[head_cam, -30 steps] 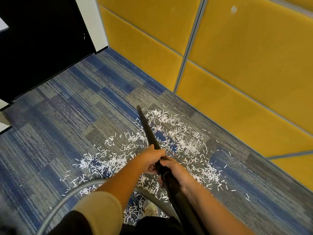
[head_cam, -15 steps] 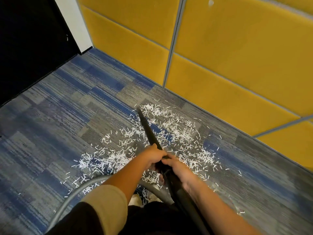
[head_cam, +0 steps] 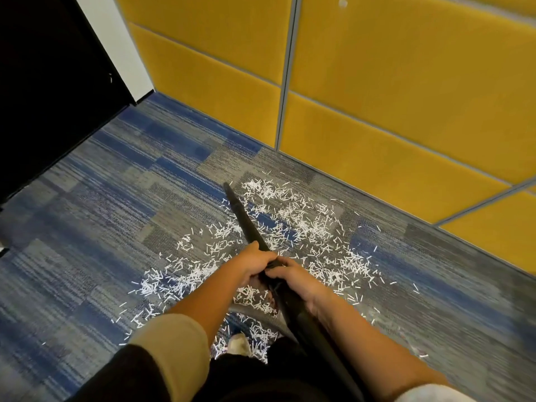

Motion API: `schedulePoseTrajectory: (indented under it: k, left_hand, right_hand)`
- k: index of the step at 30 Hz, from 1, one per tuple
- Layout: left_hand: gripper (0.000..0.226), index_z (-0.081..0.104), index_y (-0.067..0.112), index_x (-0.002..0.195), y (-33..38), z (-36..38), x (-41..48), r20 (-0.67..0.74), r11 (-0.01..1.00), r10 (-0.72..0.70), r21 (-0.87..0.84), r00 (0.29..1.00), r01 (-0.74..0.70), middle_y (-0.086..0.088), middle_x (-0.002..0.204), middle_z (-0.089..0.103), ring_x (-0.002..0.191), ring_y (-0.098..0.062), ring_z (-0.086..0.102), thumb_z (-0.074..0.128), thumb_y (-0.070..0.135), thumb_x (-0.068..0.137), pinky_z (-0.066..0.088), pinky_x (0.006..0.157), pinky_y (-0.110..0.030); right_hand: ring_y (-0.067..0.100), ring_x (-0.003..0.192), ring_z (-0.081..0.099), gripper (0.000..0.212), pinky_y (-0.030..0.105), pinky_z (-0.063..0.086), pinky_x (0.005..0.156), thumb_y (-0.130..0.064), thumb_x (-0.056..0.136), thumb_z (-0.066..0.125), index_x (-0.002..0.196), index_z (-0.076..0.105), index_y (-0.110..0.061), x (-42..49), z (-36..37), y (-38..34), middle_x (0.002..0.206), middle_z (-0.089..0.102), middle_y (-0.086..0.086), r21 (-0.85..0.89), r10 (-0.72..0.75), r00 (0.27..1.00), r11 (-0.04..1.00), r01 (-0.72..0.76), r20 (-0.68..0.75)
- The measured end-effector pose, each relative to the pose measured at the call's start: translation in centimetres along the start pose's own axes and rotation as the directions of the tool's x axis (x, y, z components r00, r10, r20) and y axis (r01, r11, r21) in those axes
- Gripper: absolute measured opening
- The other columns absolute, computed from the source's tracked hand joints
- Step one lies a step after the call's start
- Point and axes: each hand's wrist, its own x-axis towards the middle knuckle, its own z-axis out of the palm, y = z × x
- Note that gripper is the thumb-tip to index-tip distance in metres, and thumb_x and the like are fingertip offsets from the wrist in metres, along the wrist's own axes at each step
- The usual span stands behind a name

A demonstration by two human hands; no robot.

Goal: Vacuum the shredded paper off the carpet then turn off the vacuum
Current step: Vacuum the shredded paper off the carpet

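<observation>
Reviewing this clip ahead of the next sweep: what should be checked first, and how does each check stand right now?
1. Left hand grips wand: ok.
2. Right hand grips wand: ok.
3. Tip at edge of paper: ok.
4. Tip touching carpet: cannot tell.
5. Carpet free of paper: not ok, much lies there.
6. Vacuum running: cannot tell, its body is out of view.

Vacuum wand [head_cam: 246,220] cut off at bottom edge; hose [head_cam: 269,319] mostly behind forearms [head_cam: 200,303].
</observation>
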Motion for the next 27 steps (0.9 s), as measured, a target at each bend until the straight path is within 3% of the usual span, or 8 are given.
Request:
schedulePoseTrajectory:
  k: [4, 7, 9, 12, 15, 19, 27]
  left_hand:
    - [0.048, 0.029, 0.010, 0.140, 1.9, 1.0, 1.4, 0.000, 0.998, -0.044, -0.034, 0.999, 0.044, -0.018, 0.119, 0.055, 0.099, -0.033, 0.064, 0.049, 0.020, 0.098, 0.055, 0.083, -0.051]
    - [0.025, 0.037, 0.013, 0.119, 3.1, 1.8, 2.3, 0.023, 0.997, -0.060, -0.042, 0.998, 0.060, -0.017, 0.118, 0.057, 0.095, -0.031, 0.065, 0.049, 0.021, 0.098, 0.056, 0.081, -0.051]
    - [0.023, 0.039, 0.009, 0.113, 3.7, 2.3, 2.9, 0.016, 0.999, -0.054, -0.001, 0.998, 0.054, -0.017, 0.116, 0.059, 0.095, -0.032, 0.066, 0.050, 0.021, 0.097, 0.056, 0.081, -0.052]
    - [0.032, 0.043, 0.007, 0.120, 4.8, 3.1, 3.5, -0.022, 0.997, -0.043, 0.064, 0.999, 0.045, -0.016, 0.113, 0.059, 0.097, -0.031, 0.066, 0.053, 0.025, 0.095, 0.057, 0.080, -0.049]
    - [0.037, 0.039, 0.008, 0.126, 5.6, 3.8, 4.2, -0.019, 0.995, -0.044, 0.089, 0.999, 0.046, -0.015, 0.116, 0.057, 0.100, -0.030, 0.064, 0.051, 0.025, 0.096, 0.057, 0.082, -0.044]
    - [0.054, 0.026, 0.010, 0.144, 7.0, 5.5, 5.1, 0.022, 0.996, -0.003, 0.094, 1.000, 0.001, -0.014, 0.123, 0.053, 0.090, -0.024, 0.059, 0.048, 0.025, 0.097, 0.055, 0.062, -0.035]
    - [0.054, 0.024, 0.014, 0.146, 9.1, 8.6, 5.9, 0.112, 0.995, 0.010, 0.102, 0.994, -0.021, -0.014, 0.124, 0.053, 0.097, -0.027, 0.060, 0.047, 0.022, 0.098, 0.054, 0.081, -0.040]
  right_hand:
    - [0.021, 0.048, 0.052, 0.033, 0.024, 0.046, 0.039, 0.000, 0.091, 0.050, 0.123, 0.042, -0.006, 1.0, -2.0, -1.8, 0.077, 0.054, 0.018, -0.043, 0.008, 1.000, 0.999, -0.008, 0.006]
    - [0.023, 0.050, 0.051, 0.034, 0.027, 0.047, 0.042, -0.002, 0.092, 0.049, 0.124, 0.042, -0.008, 1.7, -3.7, -2.5, 0.078, 0.053, 0.018, -0.039, 0.031, 0.999, 0.999, -0.030, 0.033]
    - [0.023, 0.047, 0.051, 0.034, 0.027, 0.047, 0.041, -0.002, 0.093, 0.049, 0.125, 0.042, -0.006, 1.8, -4.6, -3.0, 0.080, 0.053, 0.019, -0.023, 0.033, 0.999, 0.999, -0.032, 0.042]
    - [0.019, 0.041, 0.052, 0.025, 0.023, 0.045, 0.037, 0.001, 0.093, 0.045, 0.118, 0.045, -0.001, 1.8, -5.7, -3.9, 0.082, 0.053, 0.022, -0.009, 0.013, 0.997, 1.000, -0.012, 0.078]
    - [0.017, 0.040, 0.053, 0.015, 0.023, 0.045, 0.037, 0.001, 0.094, 0.045, 0.106, 0.049, -0.007, 1.9, -6.6, -4.5, 0.079, 0.055, 0.020, 0.015, 0.000, 0.996, 1.000, -0.002, 0.084]
    - [0.021, 0.042, 0.051, 0.018, 0.024, 0.045, 0.039, 0.000, 0.093, 0.045, 0.106, 0.050, -0.010, 1.7, -8.2, -5.0, 0.073, 0.055, 0.018, 0.088, -0.003, 1.000, 0.996, 0.001, 0.014]
    - [0.020, 0.040, 0.047, 0.016, 0.023, 0.043, 0.038, 0.000, 0.094, 0.044, 0.101, 0.051, -0.013, 0.3, -11.0, -5.6, 0.067, 0.054, 0.016, 0.207, -0.035, 0.998, 0.977, 0.046, -0.058]
